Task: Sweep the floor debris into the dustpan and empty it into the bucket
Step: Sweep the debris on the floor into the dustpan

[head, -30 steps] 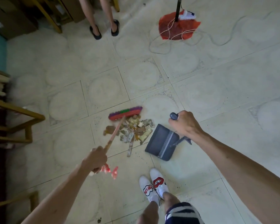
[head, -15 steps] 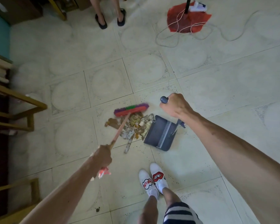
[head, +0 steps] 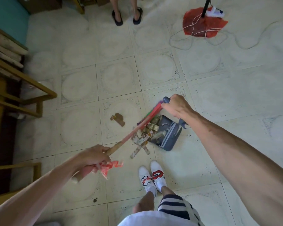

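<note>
On the tiled floor [head: 118, 88], the left hand [head: 90, 159] grips the broom [head: 137, 126], pushing debris [head: 147, 132] into the dustpan [head: 168, 134], whose handle the right hand [head: 176, 106] holds. Next, I judge, collect the stray brown scrap [head: 118, 119] lying left.

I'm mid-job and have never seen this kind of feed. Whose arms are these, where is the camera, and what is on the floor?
There is no machine: one camera sits on a person's head, looking down at their own arms. The left hand grips the broom; the right hand holds the dustpan handle. The dustpan rests on the tiled floor, with the debris pile at its mouth and partly inside. One brown scrap lies apart, to the pile's left. Another person's feet stand at the top. No bucket is visible.
</note>
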Action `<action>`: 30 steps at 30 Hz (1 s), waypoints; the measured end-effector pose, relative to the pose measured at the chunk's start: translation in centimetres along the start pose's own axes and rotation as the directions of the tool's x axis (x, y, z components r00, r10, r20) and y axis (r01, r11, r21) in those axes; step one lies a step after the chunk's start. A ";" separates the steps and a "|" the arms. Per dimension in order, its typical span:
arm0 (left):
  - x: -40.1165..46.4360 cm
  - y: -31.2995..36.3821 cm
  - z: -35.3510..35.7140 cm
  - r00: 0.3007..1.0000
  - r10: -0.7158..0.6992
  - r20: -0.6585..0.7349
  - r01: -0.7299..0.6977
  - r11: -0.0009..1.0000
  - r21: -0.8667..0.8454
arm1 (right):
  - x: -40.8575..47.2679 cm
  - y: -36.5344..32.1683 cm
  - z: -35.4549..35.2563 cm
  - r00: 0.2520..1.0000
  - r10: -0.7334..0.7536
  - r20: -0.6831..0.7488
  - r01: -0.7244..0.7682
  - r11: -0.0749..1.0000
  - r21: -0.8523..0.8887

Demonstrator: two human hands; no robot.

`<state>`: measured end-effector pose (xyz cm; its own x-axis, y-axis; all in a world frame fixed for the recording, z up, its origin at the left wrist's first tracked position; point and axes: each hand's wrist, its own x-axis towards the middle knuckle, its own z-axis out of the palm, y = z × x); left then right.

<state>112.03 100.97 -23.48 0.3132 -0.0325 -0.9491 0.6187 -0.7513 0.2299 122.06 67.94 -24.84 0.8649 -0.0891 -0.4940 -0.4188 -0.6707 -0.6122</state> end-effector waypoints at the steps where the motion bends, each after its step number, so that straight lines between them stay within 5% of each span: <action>1: -0.1 -0.3 -0.2 0.999 0.028 -0.030 -0.026 0.998 0.048 | -0.2 0.0 0.2 1.000 0.010 0.005 -0.010 1.000 -0.007; 10: -1.2 -4.0 0.3 0.964 0.146 -0.221 -0.072 0.947 0.312 | -1.4 1.7 -1.6 0.992 0.115 0.053 -0.110 0.989 -0.096; 14: 1.4 -2.4 4.4 0.966 0.115 -0.230 -0.040 0.952 0.305 | -2.1 1.6 -0.9 0.995 0.085 0.055 -0.078 0.990 -0.117; 21: 1.4 0.9 12.8 1.000 0.026 -0.011 -0.027 0.990 -0.136 | -2.2 1.2 -0.8 0.992 -0.016 0.124 0.033 0.991 -0.133; 30: -2.8 -6.5 9.6 0.989 0.079 -0.127 -0.126 0.900 -0.418 | -0.9 2.5 -4.6 0.978 -0.017 0.208 0.066 0.971 -0.230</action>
<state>100.22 99.58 -24.37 0.4501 -0.0079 -0.8929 0.8184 -0.3964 0.4161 121.48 62.98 -23.06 0.7954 0.0771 -0.6012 -0.2863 -0.8264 -0.4848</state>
